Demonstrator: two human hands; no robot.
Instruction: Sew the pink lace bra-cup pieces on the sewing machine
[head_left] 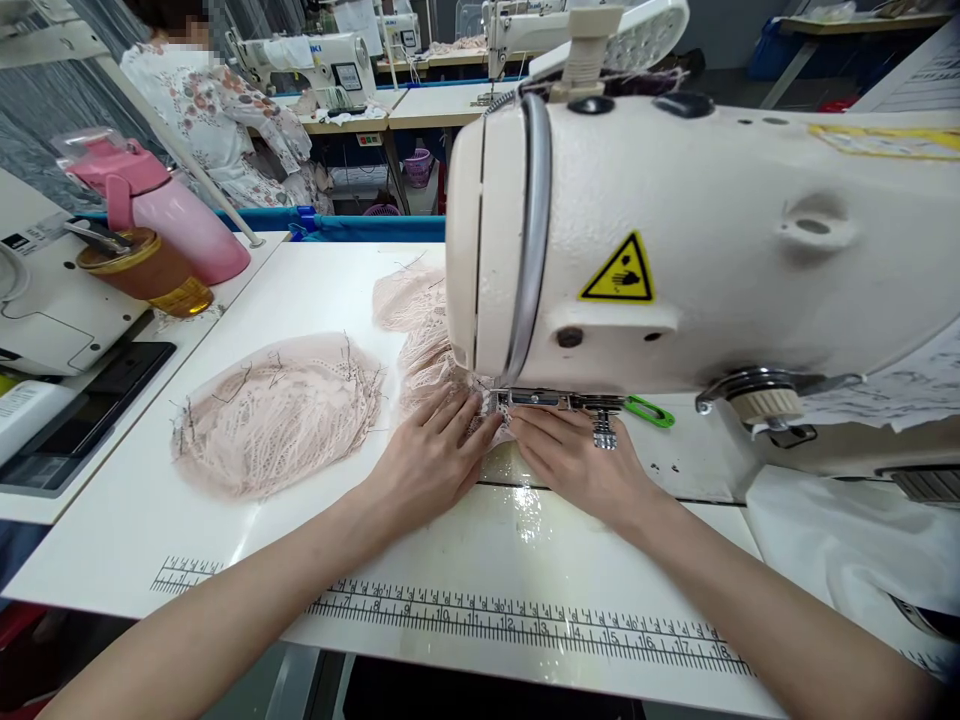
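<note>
Pale pink lace fabric (425, 365) lies bunched under the head of a white sewing machine (675, 250). My left hand (435, 447) rests flat on its near edge, fingers stretched toward the presser foot (496, 400). On the foot's other side, my right hand (574, 455) lies flat with fingers extended, their tips touching the lace. The machine's metal parts partly cover those fingers. The needle point cannot be made out. To the left of my left hand, a separate oval lace piece (277, 415) with loose thread ends lies on the white table (315, 550).
Green thread snips (649, 411) lie behind my right hand. A printed ruler (525, 620) runs along the table's front. At left are a pink bottle (176, 215), an amber cup (146, 270) and a dark phone (90, 410). A person (217, 120) sits beyond, near other sewing machines.
</note>
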